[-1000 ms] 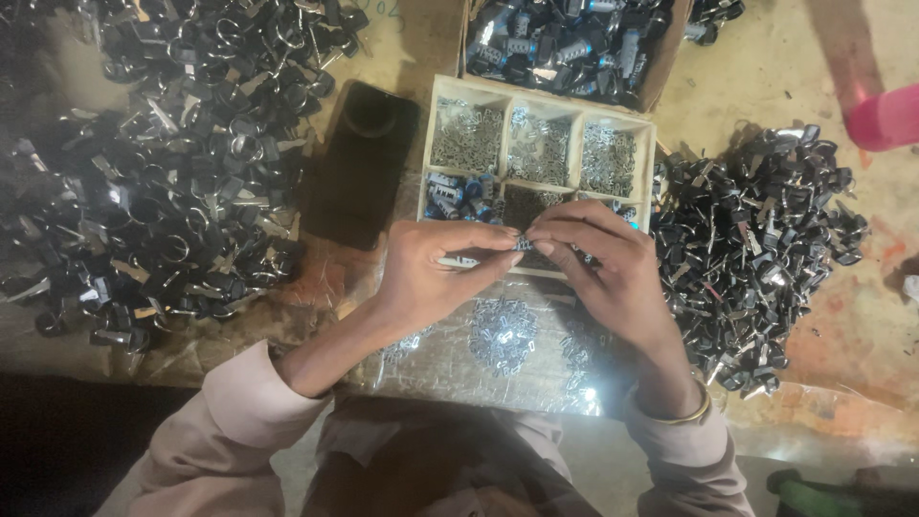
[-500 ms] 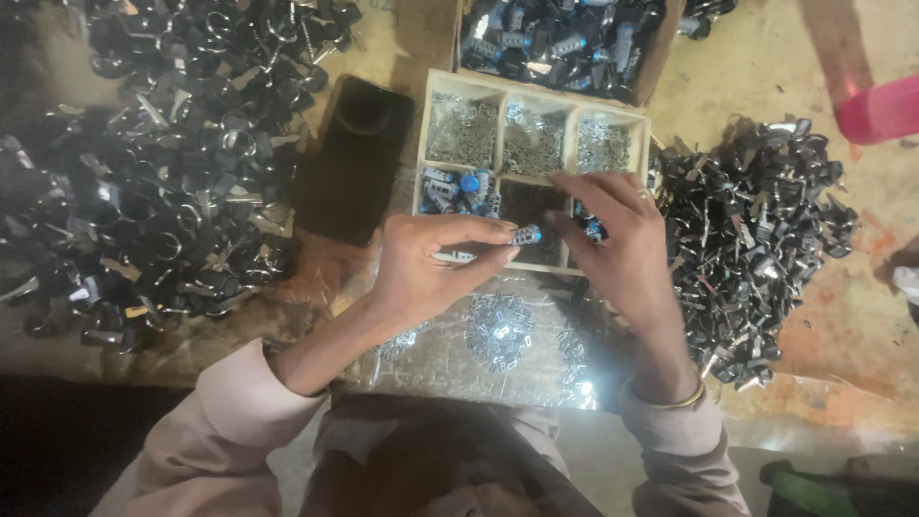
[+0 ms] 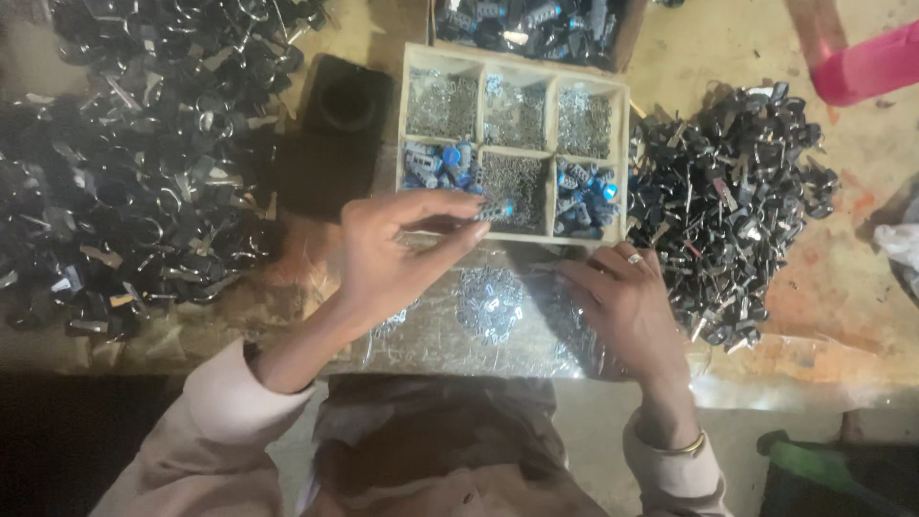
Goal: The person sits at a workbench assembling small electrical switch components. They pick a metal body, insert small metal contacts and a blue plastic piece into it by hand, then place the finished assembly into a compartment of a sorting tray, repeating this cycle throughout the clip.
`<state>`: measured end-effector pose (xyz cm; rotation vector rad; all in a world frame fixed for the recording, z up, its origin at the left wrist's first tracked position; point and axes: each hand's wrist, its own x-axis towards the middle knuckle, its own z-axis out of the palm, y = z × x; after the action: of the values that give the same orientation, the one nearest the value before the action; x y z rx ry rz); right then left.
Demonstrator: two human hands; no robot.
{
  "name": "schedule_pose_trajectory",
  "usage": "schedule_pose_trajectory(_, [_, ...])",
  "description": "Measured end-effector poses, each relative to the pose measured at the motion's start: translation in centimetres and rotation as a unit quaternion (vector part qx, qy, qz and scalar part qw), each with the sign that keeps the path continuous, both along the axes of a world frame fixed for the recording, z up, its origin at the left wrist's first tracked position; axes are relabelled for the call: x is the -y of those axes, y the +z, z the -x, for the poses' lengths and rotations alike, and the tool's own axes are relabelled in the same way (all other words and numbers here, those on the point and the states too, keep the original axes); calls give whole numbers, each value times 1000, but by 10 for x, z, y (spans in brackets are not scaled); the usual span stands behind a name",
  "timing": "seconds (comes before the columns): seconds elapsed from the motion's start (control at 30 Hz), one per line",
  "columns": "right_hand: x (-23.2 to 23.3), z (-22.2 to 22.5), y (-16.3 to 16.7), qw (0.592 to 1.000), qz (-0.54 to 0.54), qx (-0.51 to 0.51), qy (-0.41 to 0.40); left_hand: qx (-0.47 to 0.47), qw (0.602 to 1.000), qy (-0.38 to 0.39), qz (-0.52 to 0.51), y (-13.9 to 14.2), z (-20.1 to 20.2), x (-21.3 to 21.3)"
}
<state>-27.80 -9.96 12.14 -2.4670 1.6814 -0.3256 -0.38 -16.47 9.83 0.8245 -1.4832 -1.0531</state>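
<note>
My left hand (image 3: 397, 249) pinches a small metal part with a blue tip (image 3: 495, 209) just in front of the wooden compartment tray (image 3: 514, 69). My right hand (image 3: 627, 306), with a ring on one finger, rests palm down on a shiny clear plastic sheet (image 3: 450, 330) that carries a small heap of tiny silver pieces (image 3: 488, 302). It holds nothing that I can see. The tray's back compartments hold fine silver parts; the front ones hold blue and black pieces.
A big heap of black and metal parts (image 3: 124, 172) lies at the left, another heap (image 3: 728, 201) at the right. A black boxy object (image 3: 335, 134) sits left of the tray. A box of dark parts (image 3: 536, 24) stands behind it. A pink object (image 3: 866, 67) is at top right.
My right hand has left the part and the tray and dropped onto the plastic sheet. My left hand still holds the small part, near the tray's front edge.
</note>
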Motion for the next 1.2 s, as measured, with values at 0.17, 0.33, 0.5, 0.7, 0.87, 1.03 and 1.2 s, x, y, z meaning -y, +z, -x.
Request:
schedule_pose_trajectory(0.17, [-39, -16, -23, 994, 55, 100, 3, 17, 999, 6, -27, -3, -21, -49])
schedule_pose_trajectory(0.33, [-83, -38, -31, 996, 52, 63, 38, 10, 997, 33, -64, -21, -37, -101])
schedule_pose_trajectory(0.5, [-99, -36, -39, 990, 26, 137, -3, -72, 976, 65, -193, -44, -30, -148])
schedule_pose_trajectory(0.7, [-115, -27, -45, 994, 21, 93, 61, -17, 972, 72, -225, -73, -17, -174])
schedule_pose_trajectory(0.87, [-121, -42, -48, 971, -59, 229, -17, 10, 977, 92, -193, -84, -7, -178])
schedule_pose_trajectory(1.03, [-109, -72, -48, 945, -60, 312, -75, 14, 977, 91, -192, -84, -5, -175])
schedule_pose_trajectory(1.2, [-97, -93, -44, 906, -94, 390, -139, 1, 979, 91, -183, -87, -4, -174])
